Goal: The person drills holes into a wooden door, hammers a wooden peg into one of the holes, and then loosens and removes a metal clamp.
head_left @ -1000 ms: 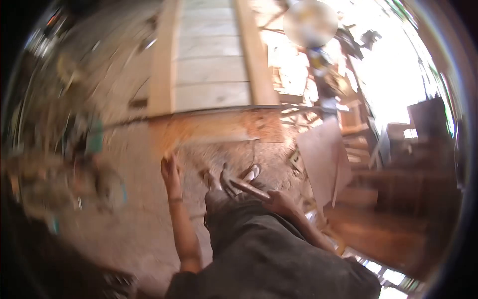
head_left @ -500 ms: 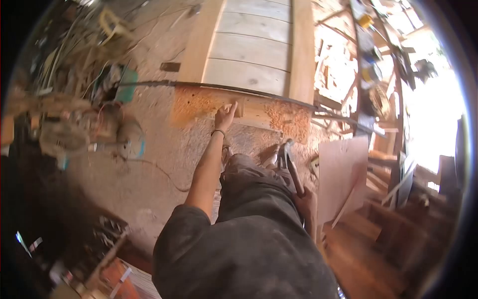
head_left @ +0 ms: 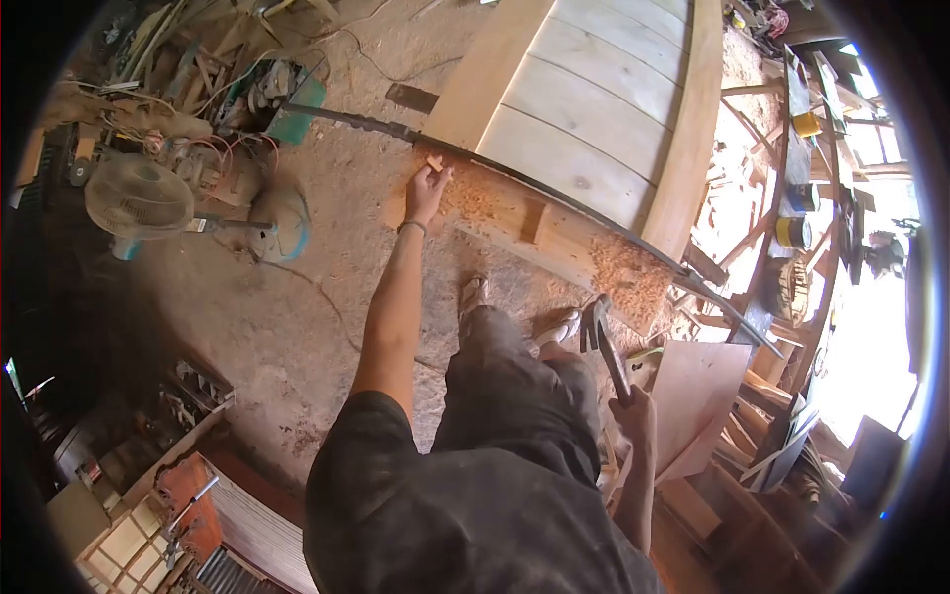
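Note:
My left hand (head_left: 426, 195) reaches to the near left corner of a panelled wooden door (head_left: 584, 129). Its fingers are pinched on a small wooden piece (head_left: 435, 161), partly hidden, beside a long dark metal bar (head_left: 381, 126) that runs across the door's near end. My right hand (head_left: 635, 408) grips a claw hammer (head_left: 612, 356) by its handle, low at my right side, with its head pointing forward. Below the bar lies a board (head_left: 495, 226) strewn with wood shavings (head_left: 623, 272). A small wooden block (head_left: 535, 223) rests against it near the middle.
A standing fan (head_left: 139, 198) is on the left, with a cord along the dusty floor. On the right, a thin brown sheet (head_left: 698, 401) leans near stacked timber. Tins (head_left: 794, 233) stand on a rack at the far right. My feet are just short of the board.
My left hand has moved left, from beside the wooden block to the door's corner, and now pinches a small wooden piece. The view has turned; the hammer stays in my right hand.

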Available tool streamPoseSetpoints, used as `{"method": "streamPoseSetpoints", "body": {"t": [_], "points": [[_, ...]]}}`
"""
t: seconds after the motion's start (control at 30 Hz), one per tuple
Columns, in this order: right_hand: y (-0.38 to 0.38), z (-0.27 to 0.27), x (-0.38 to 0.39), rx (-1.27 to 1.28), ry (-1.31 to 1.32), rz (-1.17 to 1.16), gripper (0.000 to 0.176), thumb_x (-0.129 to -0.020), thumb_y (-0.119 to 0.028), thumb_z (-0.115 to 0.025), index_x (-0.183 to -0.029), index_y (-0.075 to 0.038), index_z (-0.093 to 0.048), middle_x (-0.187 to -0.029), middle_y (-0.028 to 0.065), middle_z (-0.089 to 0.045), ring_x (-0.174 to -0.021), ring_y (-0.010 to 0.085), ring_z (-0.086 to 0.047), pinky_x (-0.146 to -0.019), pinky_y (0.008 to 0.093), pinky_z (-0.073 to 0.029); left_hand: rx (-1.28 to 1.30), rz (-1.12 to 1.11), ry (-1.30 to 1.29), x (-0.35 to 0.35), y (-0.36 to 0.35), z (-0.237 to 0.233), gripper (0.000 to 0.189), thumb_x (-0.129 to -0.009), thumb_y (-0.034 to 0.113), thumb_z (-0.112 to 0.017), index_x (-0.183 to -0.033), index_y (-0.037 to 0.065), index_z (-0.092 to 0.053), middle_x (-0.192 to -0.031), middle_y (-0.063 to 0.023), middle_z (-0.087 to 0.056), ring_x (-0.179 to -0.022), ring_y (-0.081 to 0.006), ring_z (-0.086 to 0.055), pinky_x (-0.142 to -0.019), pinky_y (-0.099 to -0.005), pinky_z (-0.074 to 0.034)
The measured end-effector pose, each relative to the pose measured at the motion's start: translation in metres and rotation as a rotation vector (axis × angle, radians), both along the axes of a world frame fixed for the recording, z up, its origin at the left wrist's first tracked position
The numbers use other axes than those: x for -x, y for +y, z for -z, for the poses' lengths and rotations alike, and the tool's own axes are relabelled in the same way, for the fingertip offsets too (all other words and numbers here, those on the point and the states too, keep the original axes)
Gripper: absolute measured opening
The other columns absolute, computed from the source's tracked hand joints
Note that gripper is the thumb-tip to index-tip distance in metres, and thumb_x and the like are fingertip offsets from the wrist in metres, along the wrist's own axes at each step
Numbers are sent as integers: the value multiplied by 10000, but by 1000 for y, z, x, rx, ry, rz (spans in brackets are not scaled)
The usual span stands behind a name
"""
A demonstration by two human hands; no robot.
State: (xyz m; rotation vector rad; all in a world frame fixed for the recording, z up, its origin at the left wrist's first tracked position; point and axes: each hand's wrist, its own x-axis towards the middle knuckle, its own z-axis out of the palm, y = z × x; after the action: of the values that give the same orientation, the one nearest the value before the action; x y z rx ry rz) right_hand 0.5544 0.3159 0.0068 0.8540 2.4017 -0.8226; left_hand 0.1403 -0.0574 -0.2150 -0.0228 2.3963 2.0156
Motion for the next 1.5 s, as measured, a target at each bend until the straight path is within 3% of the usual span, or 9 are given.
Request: {"method": "streamPoseSetpoints", "body": {"t": [0.6, 0.77, 0.87, 1.0, 1.07, 1.17, 1.27, 1.37, 1.5], "points": [[-206, -5, 239, 827, 486, 86, 154, -789, -144, -661, -801, -12, -583, -642, 38, -564, -515, 114, -498, -480, 310, -392, 344, 251, 475, 23, -19, 10, 171, -890, 213, -704, -890, 45, -674, -847, -110, -670, -814, -301, -629, -722, -399, -505], [-218, 104, 272, 229, -15, -70, 376, -773, -291, -662, -917, 55, -625, -652, 110, -604, -577, 242, -605, -549, 394, -478, 465, 239, 466, 22, -21, 16, 158, -887, 213, -701, -902, 58, -672, -913, -103, -685, -864, -299, -639, -760, -401, -518], [-236, 43, 284, 311, 32, -23, 393, -763, -295, -629, -828, 93, -628, -718, 247, -647, -698, 359, -666, -672, 455, -501, 397, 266, 452, 25, -21, 21, 151, -884, 213, -700, -924, 69, -683, -935, -93, -691, -885, -296, -648, -770, -397, -523], [-243, -38, 286, 657, 416, 6, 228, -745, -153, -627, -781, 70, -598, -627, 154, -582, -607, 227, -591, -586, 397, -468, 436, 270, 407, 22, -22, 22, 152, -881, 218, -703, -941, 78, -699, -943, -89, -695, -904, -287, -653, -786, -392, -525], [-241, 18, 277, 688, 581, 69, 168, -740, -128, -629, -752, 36, -597, -607, 107, -565, -586, 178, -560, -561, 362, -451, 395, 312, 355, 26, -23, 14, 155, -882, 219, -704, -944, 77, -704, -940, -94, -694, -909, -285, -651, -791, -389, -524], [-230, 82, 269, 238, 210, 22, 226, -760, -206, -634, -745, 19, -621, -601, 101, -583, -551, 183, -585, -527, 359, -449, 364, 269, 389, 25, -22, 9, 164, -881, 210, -697, -933, 54, -698, -926, -118, -687, -889, -330, -647, -788, -403, -524], [-232, 78, 282, 404, -52, 201, 264, -771, -233, -636, -742, 29, -614, -566, 100, -563, -498, 197, -578, -485, 370, -447, 390, 310, 335, 27, -23, 21, 161, -872, 199, -703, -922, 46, -697, -930, -113, -684, -910, -314, -647, -821, -395, -514], [-247, -29, 297, 682, 247, 271, 181, -810, -135, -595, -686, -5, -569, -525, 32, -516, -432, 140, -506, -411, 304, -392, 299, 381, 36, 26, -24, 5, 168, -869, 187, -696, -949, 41, -678, -945, -123, -676, -968, -320, -633, -872, -399, -491], [-245, -93, 305, 1094, 844, 109, 74, -803, -5, -567, -798, -19, -495, -617, 50, -505, -490, 123, -432, -452, 290, -362, 459, -2, 524, 11, -58, -26, 235, -893, 222, -665, -1024, 28, -651, -952, -145, -678, -894, -351, -654, -809, -437, -521]]}}
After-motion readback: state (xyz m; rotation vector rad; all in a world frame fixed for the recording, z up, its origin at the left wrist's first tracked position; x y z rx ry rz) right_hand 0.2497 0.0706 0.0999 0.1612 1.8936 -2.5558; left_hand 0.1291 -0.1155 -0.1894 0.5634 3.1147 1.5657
